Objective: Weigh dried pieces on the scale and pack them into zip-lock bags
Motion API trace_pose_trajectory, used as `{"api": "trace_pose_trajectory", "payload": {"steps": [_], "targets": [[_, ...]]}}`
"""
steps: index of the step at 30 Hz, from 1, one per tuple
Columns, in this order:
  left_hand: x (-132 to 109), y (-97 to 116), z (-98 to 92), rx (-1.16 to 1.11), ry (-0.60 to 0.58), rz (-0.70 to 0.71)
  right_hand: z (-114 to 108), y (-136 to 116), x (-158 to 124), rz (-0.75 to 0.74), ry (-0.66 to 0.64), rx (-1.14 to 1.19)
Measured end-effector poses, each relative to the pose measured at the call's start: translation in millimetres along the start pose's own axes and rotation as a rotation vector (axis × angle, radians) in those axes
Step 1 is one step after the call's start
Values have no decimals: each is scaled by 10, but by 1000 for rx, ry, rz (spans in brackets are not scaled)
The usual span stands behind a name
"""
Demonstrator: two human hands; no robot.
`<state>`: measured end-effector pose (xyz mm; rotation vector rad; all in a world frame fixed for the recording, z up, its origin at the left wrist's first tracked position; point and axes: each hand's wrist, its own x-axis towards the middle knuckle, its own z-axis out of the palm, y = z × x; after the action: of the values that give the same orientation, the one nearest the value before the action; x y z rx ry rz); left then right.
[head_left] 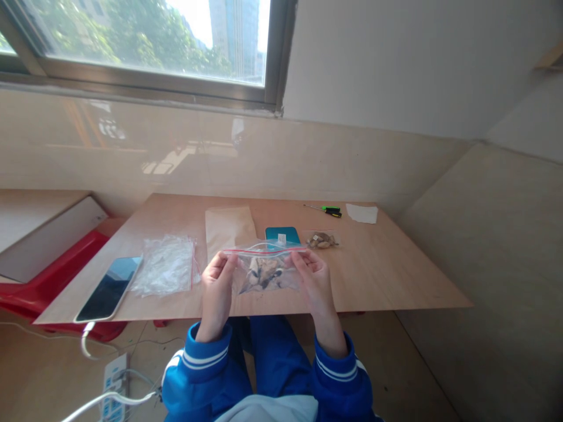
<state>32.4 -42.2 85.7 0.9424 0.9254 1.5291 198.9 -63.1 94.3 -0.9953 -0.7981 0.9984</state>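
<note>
A clear zip bag [266,272] with a red seal strip holds several small brown and pale pieces. I hold it upright over the front edge of the wooden board [387,275]. My left hand [216,287] pinches the bag's left upper corner, fingers closed on it. My right hand [314,278] pinches the right upper corner the same way. Both sleeves are blue with white stripes.
A pile of empty zip bags [165,265] and a phone [109,288] lie at left. A brown envelope [229,228], a teal box [282,235], a small filled bag [322,240], a screwdriver [328,210] and white paper [362,213] lie further back. A power strip [114,384] sits on the floor.
</note>
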Motion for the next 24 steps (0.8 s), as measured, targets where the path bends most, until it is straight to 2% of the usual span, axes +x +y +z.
{"api": "trace_pose_trajectory", "payload": {"steps": [7,11,18,21,24], "targets": [[-4,49,-65,203,105,106,-28,-43,17,-107,10,-100],[-17,79,-128,326,123,175,-35,-57,1,-194,1,-154],[-67,134,-185,364,136,306,-23,-47,-44,-276,19,-188],[-88,167,-148,359,119,301,-14,-40,-52,-253,9,-151],[-91,152,-99,292,63,228,2,-25,-66,-149,-100,-80]]}}
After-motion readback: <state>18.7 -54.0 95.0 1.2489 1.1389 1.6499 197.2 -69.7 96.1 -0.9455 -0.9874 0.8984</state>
